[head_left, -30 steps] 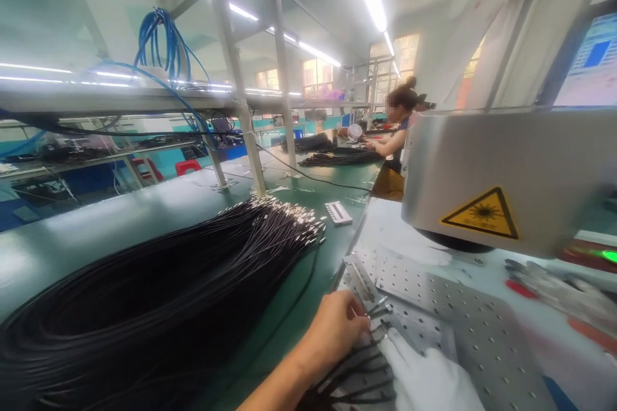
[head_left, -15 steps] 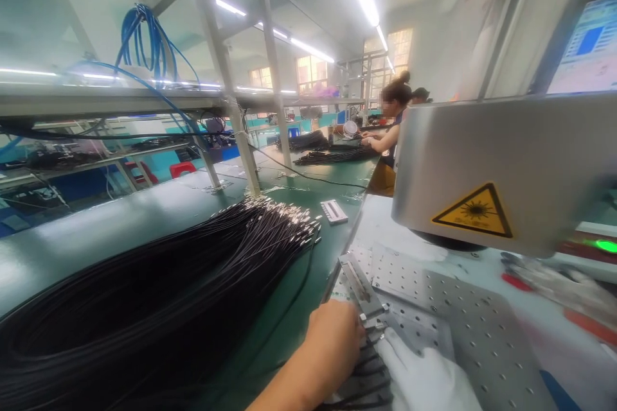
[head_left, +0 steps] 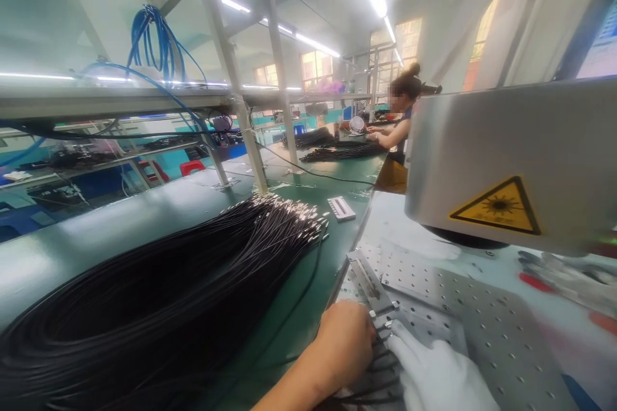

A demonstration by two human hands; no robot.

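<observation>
My bare left hand (head_left: 344, 340) is curled over the ends of a few black cables (head_left: 380, 350) at the lower middle, its fingertips at the metal fixture bar (head_left: 371, 282). My right hand (head_left: 436, 376), in a white glove, rests beside it on the same cables, fingers pressed down on them. Both hands sit at the near edge of the perforated metal plate (head_left: 482, 327). The cables' silver tips lie against the fixture. Above the plate hangs a silver laser head (head_left: 506, 160) with a yellow warning label (head_left: 499, 205).
A large bundle of black cables with silver ends (head_left: 159, 295) fills the green bench on the left. A small white ridged block (head_left: 341, 208) lies further back. Another person (head_left: 400, 119) works at the far end. Blue cables (head_left: 161, 45) hang from the overhead rack. Red-handled pliers (head_left: 559, 276) lie right.
My left hand has closed down over the cable ends and moved slightly right toward the fixture. The gloved right hand stayed on the cables. The camera shifted a little.
</observation>
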